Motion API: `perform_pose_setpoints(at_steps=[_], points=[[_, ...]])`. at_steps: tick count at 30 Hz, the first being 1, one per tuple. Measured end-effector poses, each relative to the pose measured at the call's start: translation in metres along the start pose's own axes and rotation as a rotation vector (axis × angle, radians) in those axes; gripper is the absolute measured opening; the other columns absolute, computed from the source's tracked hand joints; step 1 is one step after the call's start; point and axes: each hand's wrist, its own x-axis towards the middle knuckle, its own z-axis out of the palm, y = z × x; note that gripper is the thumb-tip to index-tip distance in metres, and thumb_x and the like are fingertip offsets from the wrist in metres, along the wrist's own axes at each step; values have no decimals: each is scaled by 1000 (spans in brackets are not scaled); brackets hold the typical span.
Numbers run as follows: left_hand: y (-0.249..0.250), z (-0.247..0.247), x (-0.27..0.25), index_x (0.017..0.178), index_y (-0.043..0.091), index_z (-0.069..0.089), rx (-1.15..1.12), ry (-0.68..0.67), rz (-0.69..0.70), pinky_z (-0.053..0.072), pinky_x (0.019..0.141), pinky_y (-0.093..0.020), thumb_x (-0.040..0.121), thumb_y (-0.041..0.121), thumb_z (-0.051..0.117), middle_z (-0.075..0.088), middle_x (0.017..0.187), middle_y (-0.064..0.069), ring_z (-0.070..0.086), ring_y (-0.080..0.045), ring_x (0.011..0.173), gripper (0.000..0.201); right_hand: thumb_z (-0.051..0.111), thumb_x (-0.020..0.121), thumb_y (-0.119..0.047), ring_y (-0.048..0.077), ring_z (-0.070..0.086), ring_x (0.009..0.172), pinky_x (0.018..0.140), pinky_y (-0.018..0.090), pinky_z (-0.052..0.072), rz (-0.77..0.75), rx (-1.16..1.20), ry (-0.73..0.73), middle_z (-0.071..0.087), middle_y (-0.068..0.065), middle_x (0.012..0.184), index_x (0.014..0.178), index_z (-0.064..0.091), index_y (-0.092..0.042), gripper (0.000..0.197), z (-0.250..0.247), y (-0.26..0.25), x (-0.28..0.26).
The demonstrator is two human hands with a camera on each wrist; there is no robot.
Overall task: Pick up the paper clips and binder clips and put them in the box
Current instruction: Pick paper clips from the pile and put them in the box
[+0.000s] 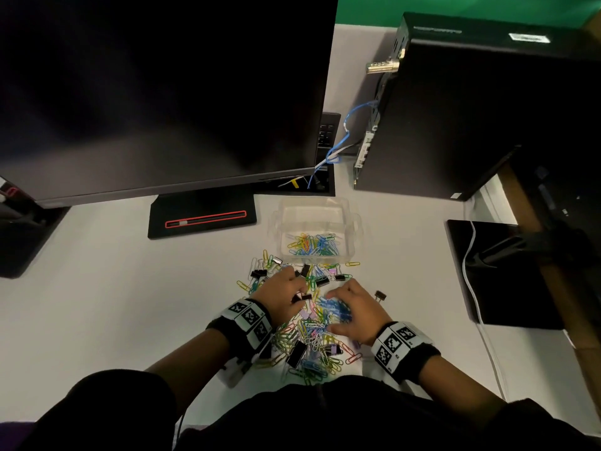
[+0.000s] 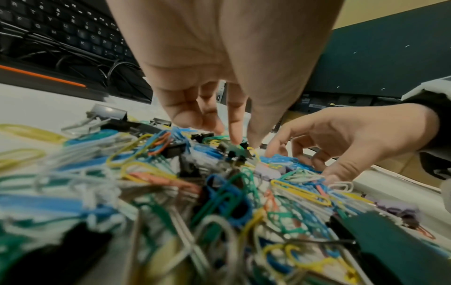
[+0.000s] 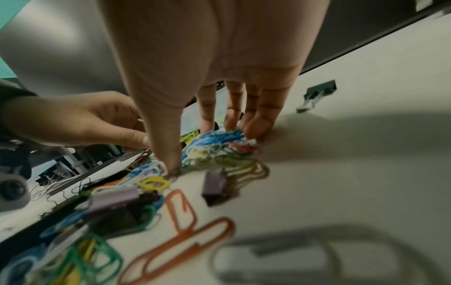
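A heap of coloured paper clips (image 1: pixel 312 340) mixed with black and purple binder clips (image 1: pixel 296 353) lies on the white desk in front of me. Just behind it stands the clear plastic box (image 1: pixel 353 222), with some paper clips (image 1: pixel 312 245) inside. My left hand (image 1: pixel 283 294) reaches down into the heap's left side, where its thumb and fingertips (image 2: pixel 235 135) pinch a small black binder clip (image 2: pixel 234 151). My right hand (image 1: pixel 335 312) is curled round a bunch of mostly blue paper clips (image 3: pixel 219 138), thumb on one side and fingers on the other. One black binder clip (image 1: pixel 380 295) lies alone to the right.
A large dark monitor (image 1: pixel 162 92) and its stand base (image 1: pixel 201 219) fill the back left. A black computer tower (image 1: pixel 455 109) stands at the back right, with cables (image 1: pixel 341 141) beside it. A black pad (image 1: pixel 507 275) with a white cable (image 1: pixel 471 288) lies to the right.
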Motion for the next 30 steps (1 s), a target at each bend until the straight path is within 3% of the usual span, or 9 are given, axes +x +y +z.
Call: perform_pose_setpoints(at_steps=[2, 6, 8, 13, 18, 24, 28, 30], points=[[6, 2, -2, 112, 13, 55, -35, 6, 67, 42, 86, -28, 83, 27, 62, 46, 111, -6, 52, -20, 95, 33, 75, 70, -27, 18, 50, 95, 84, 31, 45, -26, -4, -14, 40, -1, 102, 112, 58, -23, 45, 1, -1, 1], [20, 8, 0, 119, 14, 52, -37, -104, 138, 37, 84, -24, 75, 32, 71, 46, 113, -8, 47, -19, 103, 51, 70, 73, -14, 20, 53, 86, 76, 26, 42, -32, -9, -21, 45, -1, 93, 96, 65, -13, 23, 2, -5, 3], [26, 12, 2, 123, 13, 48, -9, -151, 142, 39, 90, -29, 71, 34, 74, 45, 117, -9, 44, -20, 108, 61, 68, 73, -10, 23, 57, 87, 75, 26, 41, -32, 19, 7, 50, 0, 89, 91, 67, -11, 18, 1, -4, 2], [29, 15, 7, 137, 10, 36, 143, -239, 139, 32, 103, -31, 69, 40, 76, 39, 131, -10, 36, -23, 122, 83, 70, 74, -6, 15, 62, 83, 81, 23, 48, 57, 165, 77, 69, 4, 91, 84, 72, -13, 13, -7, 8, -3], [29, 14, 9, 130, 14, 45, 150, -271, 131, 32, 104, -32, 73, 37, 73, 43, 129, -8, 36, -23, 122, 67, 73, 73, -7, 16, 64, 78, 71, 19, 49, 168, 228, 87, 71, 6, 84, 86, 73, -12, 13, -19, 17, -8], [30, 9, 11, 112, 9, 55, 33, -329, 47, 38, 82, -29, 79, 25, 71, 57, 112, -13, 51, -27, 105, 40, 74, 74, -11, 1, 50, 57, 48, 3, 40, 199, 248, 153, 57, -13, 62, 84, 73, -14, 11, -39, 18, 1], [30, 8, 12, 108, 9, 59, 1, -307, 25, 35, 82, -26, 87, 24, 60, 57, 115, -12, 51, -25, 107, 26, 73, 74, -9, 1, 50, 54, 48, 1, 39, 181, 319, 210, 56, -13, 61, 85, 73, -12, 11, -55, 8, 17], [29, 7, 11, 105, 7, 60, -26, -280, 15, 38, 84, -28, 89, 23, 56, 58, 114, -13, 52, -26, 107, 22, 73, 75, -8, 0, 54, 52, 51, 7, 44, 159, 384, 216, 62, -8, 67, 84, 72, -14, 10, -64, 1, 28]])
